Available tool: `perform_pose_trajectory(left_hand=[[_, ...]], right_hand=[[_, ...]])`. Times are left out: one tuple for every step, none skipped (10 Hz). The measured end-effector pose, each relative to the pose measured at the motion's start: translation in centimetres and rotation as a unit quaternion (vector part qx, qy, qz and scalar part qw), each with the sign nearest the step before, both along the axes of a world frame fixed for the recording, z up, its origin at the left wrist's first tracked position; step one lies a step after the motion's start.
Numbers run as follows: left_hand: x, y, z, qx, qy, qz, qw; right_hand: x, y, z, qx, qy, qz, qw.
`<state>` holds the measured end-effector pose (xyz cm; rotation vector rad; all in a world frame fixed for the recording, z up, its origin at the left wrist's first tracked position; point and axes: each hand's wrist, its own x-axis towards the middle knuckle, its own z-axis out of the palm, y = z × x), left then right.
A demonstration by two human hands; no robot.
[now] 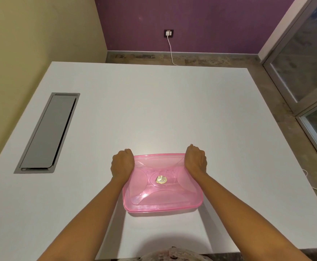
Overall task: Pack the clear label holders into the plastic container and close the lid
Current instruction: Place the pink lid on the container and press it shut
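Observation:
A pink see-through plastic container [161, 196] sits on the white table [153, 110], with its lid on top and a round gold sticker at the lid's middle. My left hand [122, 163] grips the container's far left corner, fingers curled over the rim. At the far right corner, my right hand [195, 160] holds it the same way. Both forearms reach in from the bottom of the view. Faint clear shapes show through the lid near its middle; I cannot tell what they are.
A grey cable hatch [47, 132] is set into the table on the left. Beyond the table's far edge are a purple wall, a socket with a white cable [169, 44], and a glass door [308, 76] on the right.

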<state>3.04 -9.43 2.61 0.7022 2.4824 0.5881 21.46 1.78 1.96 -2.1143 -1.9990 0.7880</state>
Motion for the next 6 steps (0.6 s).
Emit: perform_pose_trajectory(left_hand=[[0.4,0.2,0.2,0.032,-0.007,0.062,0.998],[0.2,0.2,0.0,0.034,0.006,0.050,0.998],[-0.1,0.0,-0.5,0.056,0.043,-0.007,0.997],[0.1,-0.2,-0.3,0.088,0.053,-0.014,0.995],[0.2,-0.6,0.4,0.101,0.118,-0.058,0.986],[-0.2,-0.3,0.7,0.130,0.167,-0.083,0.974]], right_hand=[[-0.1,-0.3,0.3,0.044,-0.051,0.051,0.996],[-0.2,-0.7,0.5,0.072,-0.081,0.079,0.991],[-0.3,-1.0,1.1,0.111,-0.072,0.105,0.986],[-0.4,-1.2,1.4,0.174,-0.072,0.135,0.973],[-0.2,-0.8,1.9,0.155,-0.032,0.173,0.972],[0.0,0.2,1.6,0.178,-0.016,0.221,0.959]])
